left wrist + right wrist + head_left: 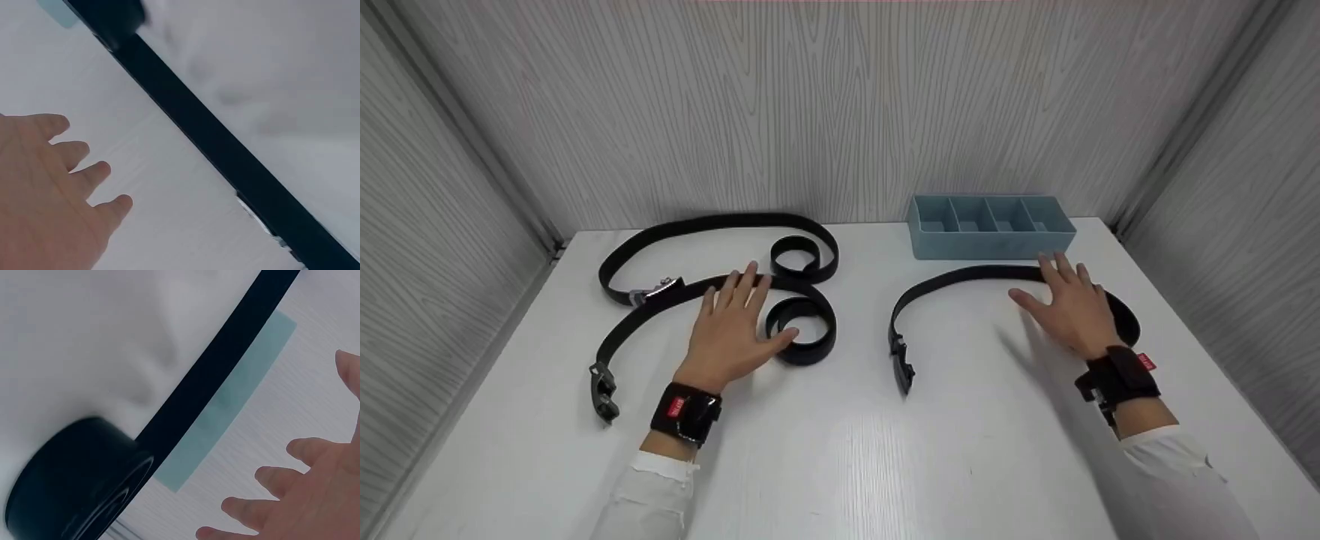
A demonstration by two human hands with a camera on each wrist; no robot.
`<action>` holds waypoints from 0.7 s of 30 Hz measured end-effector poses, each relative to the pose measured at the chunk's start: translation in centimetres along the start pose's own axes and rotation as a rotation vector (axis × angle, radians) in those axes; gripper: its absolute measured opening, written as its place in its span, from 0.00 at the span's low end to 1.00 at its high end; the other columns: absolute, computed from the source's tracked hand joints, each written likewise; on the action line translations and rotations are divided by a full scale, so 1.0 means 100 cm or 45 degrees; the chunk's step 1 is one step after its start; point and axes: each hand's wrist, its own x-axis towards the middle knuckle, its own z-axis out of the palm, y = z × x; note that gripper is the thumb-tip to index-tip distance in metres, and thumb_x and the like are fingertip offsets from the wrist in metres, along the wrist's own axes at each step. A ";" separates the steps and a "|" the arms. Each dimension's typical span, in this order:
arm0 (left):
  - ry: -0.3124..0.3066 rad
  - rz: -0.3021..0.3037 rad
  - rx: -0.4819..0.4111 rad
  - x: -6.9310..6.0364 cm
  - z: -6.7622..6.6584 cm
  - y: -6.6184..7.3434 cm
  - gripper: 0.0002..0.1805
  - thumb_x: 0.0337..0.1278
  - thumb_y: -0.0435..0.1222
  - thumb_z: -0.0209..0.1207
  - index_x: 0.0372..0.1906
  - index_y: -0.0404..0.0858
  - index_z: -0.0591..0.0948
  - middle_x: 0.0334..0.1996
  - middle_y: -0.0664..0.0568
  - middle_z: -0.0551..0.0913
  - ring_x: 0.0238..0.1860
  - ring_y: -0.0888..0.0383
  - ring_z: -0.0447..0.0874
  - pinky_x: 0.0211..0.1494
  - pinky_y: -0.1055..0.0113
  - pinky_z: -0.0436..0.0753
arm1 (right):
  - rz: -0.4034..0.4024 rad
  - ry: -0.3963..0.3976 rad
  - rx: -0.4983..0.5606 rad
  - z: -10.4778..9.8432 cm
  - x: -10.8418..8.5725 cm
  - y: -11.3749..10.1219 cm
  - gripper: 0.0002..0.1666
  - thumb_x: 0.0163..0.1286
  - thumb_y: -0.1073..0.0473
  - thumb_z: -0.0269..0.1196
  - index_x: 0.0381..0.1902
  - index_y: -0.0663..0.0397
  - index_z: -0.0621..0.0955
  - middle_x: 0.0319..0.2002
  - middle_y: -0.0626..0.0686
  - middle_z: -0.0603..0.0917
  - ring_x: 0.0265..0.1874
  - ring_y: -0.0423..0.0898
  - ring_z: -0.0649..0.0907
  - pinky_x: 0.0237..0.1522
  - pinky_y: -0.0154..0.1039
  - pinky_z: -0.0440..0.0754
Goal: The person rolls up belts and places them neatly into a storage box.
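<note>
Three black belts with metal buckles lie on the white table. My left hand [731, 326], fingers spread, hovers over the near-left belt [634, 321], which ends in a coil [814, 352] beside the thumb; its buckle [602, 394] points toward me. Behind it, the back-left belt [727, 220] also curls at one end. On the right, my right hand [1069, 311] is spread above the third belt [960, 274], hiding part of it. The wrist views show straight fingers on the left hand [50, 197] and the right hand [309, 495], both holding nothing.
A blue-grey tray [994, 245] with several compartments stands at the back right of the table [855, 465]. Wood-grained panels [825, 112] enclose the table at the back and both sides.
</note>
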 end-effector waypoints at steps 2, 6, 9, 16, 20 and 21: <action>0.032 0.086 0.025 0.000 0.001 0.010 0.55 0.64 0.71 0.52 0.83 0.40 0.56 0.84 0.45 0.47 0.83 0.42 0.45 0.81 0.40 0.47 | 0.014 -0.004 -0.002 -0.004 -0.001 0.004 0.56 0.76 0.29 0.56 0.83 0.62 0.53 0.81 0.72 0.49 0.76 0.80 0.49 0.69 0.80 0.47; 0.089 0.297 0.086 -0.002 0.007 0.036 0.49 0.66 0.64 0.57 0.81 0.39 0.62 0.83 0.44 0.54 0.81 0.42 0.54 0.79 0.40 0.56 | 0.049 -0.016 -0.022 -0.011 -0.002 0.018 0.55 0.77 0.31 0.55 0.82 0.62 0.53 0.80 0.74 0.49 0.75 0.81 0.49 0.68 0.81 0.46; 0.090 0.442 0.136 -0.001 0.013 0.057 0.43 0.67 0.58 0.61 0.78 0.38 0.68 0.81 0.43 0.60 0.78 0.43 0.62 0.77 0.42 0.62 | 0.080 -0.029 -0.054 -0.014 -0.001 0.034 0.53 0.79 0.31 0.53 0.82 0.63 0.53 0.79 0.75 0.50 0.73 0.83 0.50 0.67 0.81 0.48; -0.040 0.695 0.251 -0.001 0.028 0.109 0.33 0.68 0.48 0.67 0.73 0.43 0.74 0.76 0.48 0.69 0.73 0.47 0.71 0.74 0.48 0.70 | 0.171 -0.123 -0.054 -0.015 -0.008 0.075 0.46 0.81 0.39 0.49 0.79 0.70 0.57 0.76 0.79 0.53 0.70 0.84 0.56 0.64 0.81 0.57; -0.030 0.813 0.326 0.001 0.037 0.128 0.28 0.66 0.40 0.70 0.69 0.47 0.79 0.71 0.54 0.76 0.72 0.51 0.73 0.72 0.52 0.73 | 0.225 -0.216 -0.006 -0.016 -0.013 0.085 0.44 0.81 0.41 0.49 0.76 0.73 0.62 0.74 0.81 0.57 0.69 0.82 0.61 0.64 0.77 0.64; -0.020 0.834 0.333 0.003 0.039 0.131 0.26 0.66 0.39 0.70 0.68 0.47 0.80 0.69 0.55 0.78 0.71 0.52 0.74 0.71 0.53 0.74 | 0.224 -0.216 0.003 -0.016 -0.013 0.085 0.43 0.81 0.41 0.50 0.75 0.73 0.64 0.73 0.81 0.59 0.68 0.81 0.63 0.64 0.76 0.65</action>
